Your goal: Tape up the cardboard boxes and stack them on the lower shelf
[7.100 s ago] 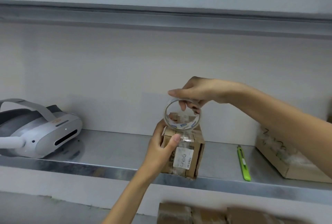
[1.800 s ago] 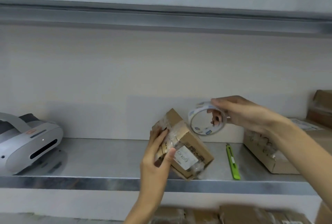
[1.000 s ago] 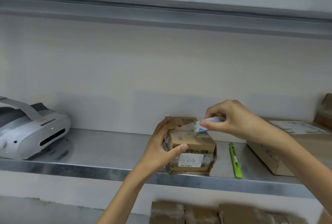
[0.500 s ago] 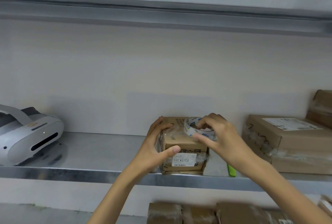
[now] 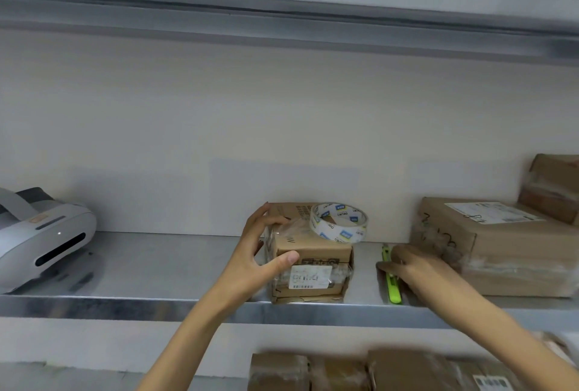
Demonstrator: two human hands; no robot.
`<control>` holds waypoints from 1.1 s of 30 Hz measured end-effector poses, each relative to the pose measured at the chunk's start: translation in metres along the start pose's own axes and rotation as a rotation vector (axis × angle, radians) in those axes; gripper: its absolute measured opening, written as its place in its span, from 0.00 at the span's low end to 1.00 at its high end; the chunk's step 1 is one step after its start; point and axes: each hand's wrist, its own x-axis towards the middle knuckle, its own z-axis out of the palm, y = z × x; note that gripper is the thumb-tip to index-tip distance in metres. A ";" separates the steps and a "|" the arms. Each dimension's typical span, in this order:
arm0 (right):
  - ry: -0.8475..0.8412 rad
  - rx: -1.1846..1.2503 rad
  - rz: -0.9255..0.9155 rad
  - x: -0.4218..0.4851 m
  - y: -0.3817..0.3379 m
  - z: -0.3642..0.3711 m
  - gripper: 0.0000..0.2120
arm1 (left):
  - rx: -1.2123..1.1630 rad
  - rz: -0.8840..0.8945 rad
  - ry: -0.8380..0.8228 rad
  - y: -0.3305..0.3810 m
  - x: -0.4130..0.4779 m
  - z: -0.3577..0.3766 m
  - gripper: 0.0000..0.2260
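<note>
A small cardboard box (image 5: 313, 251) with a white label and clear tape over it stands near the front edge of the metal shelf (image 5: 156, 268). My left hand (image 5: 260, 252) grips its left side, thumb on the front face. A roll of clear tape (image 5: 338, 224) lies on the box's top, still joined to it by a strip. Right of the box, my right hand (image 5: 413, 268) rests low on the shelf, thumb and fingers closed around a green utility knife (image 5: 393, 292).
A white headset (image 5: 40, 240) sits at the shelf's left end. A larger taped box (image 5: 501, 249) and another box (image 5: 551, 187) behind it fill the right end. Several taped boxes (image 5: 344, 372) line the lower shelf below. An upper shelf hangs overhead.
My right hand let go of the tape roll, left it on the box's top, and dropped right to the green knife. The left hand stays on the box.
</note>
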 end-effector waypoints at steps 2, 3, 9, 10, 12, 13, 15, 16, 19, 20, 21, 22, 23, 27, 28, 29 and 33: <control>0.059 -0.047 -0.052 0.003 0.000 -0.002 0.18 | -0.007 0.000 0.010 -0.001 0.000 0.001 0.25; 0.086 -0.065 -0.080 0.003 0.000 -0.007 0.15 | -0.008 0.001 0.013 -0.002 0.001 0.001 0.25; 0.341 -0.013 -0.009 -0.014 0.006 -0.030 0.29 | -0.029 0.008 0.028 -0.003 0.001 0.002 0.26; 0.417 0.036 0.057 -0.016 0.007 -0.033 0.27 | -0.032 0.010 0.030 -0.002 0.000 0.002 0.25; 0.579 0.256 0.243 -0.017 0.009 -0.044 0.17 | -0.038 0.009 0.032 -0.001 -0.001 0.002 0.25; 0.662 0.398 0.317 -0.018 0.011 -0.051 0.11 | -0.040 0.008 0.034 0.000 -0.001 0.002 0.25; 0.817 0.742 0.317 -0.015 0.012 -0.068 0.03 | -0.050 0.009 0.041 0.001 -0.002 0.001 0.24; 0.859 0.957 0.274 -0.012 0.010 -0.080 0.06 | -0.060 0.008 0.042 0.001 -0.002 0.001 0.23; 0.816 1.503 0.126 0.004 -0.012 -0.116 0.09 | -0.089 0.007 0.046 0.001 -0.002 0.001 0.21; 0.799 1.532 0.127 0.012 -0.024 -0.123 0.09 | -0.093 0.008 0.048 0.001 -0.002 0.001 0.21; 0.778 1.507 0.150 0.021 -0.037 -0.128 0.10 | -0.095 0.010 0.050 0.001 -0.001 0.001 0.21; 0.741 1.495 0.160 0.031 -0.051 -0.132 0.11 | -0.097 0.012 0.050 0.001 -0.001 0.001 0.21; 0.677 1.514 0.151 0.040 -0.065 -0.133 0.10 | -0.098 0.014 0.050 0.000 -0.001 0.001 0.21; 0.500 1.456 0.192 0.067 -0.099 -0.127 0.12 | -0.109 0.022 0.064 0.002 -0.003 0.000 0.22; 0.533 1.406 0.226 0.071 -0.103 -0.124 0.14 | -0.110 0.022 0.066 0.002 -0.003 0.000 0.22; 0.580 1.385 0.248 0.073 -0.105 -0.121 0.16 | -0.111 0.022 0.068 0.003 -0.003 0.000 0.22; 0.742 1.333 0.210 0.073 -0.111 -0.112 0.16 | -0.118 0.020 0.074 0.003 -0.005 0.000 0.23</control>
